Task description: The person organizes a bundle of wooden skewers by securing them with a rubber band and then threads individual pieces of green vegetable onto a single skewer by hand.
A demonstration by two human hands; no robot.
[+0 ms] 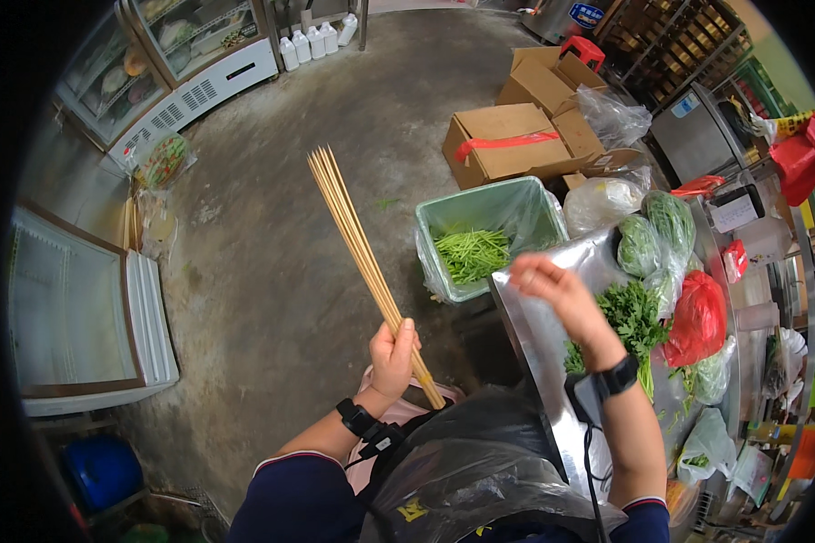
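Observation:
My left hand [392, 358] is closed around a bundle of long pointed wooden skewers [356, 237], whose tips point up and away to the left over the floor. A yellowish band circles the bundle's lower end, near my apron. My right hand [550, 288], slightly blurred, hangs above the corner of the steel table [540, 319] with fingers partly bent and nothing seen in it. Just beyond it stands a green plastic bin [479, 191] lined with clear plastic, holding cut green stems [472, 254]. Leafy greens [631, 319] lie on the table beside my right forearm.
Bagged greens [665, 220] and a red plastic bag [698, 319] lie on the table. Open cardboard boxes [506, 136] stand behind the bin. Glass-door refrigerators [197, 98] and a white-framed glass door [75, 298] are at left. A pink container [397, 414] sits below my left hand.

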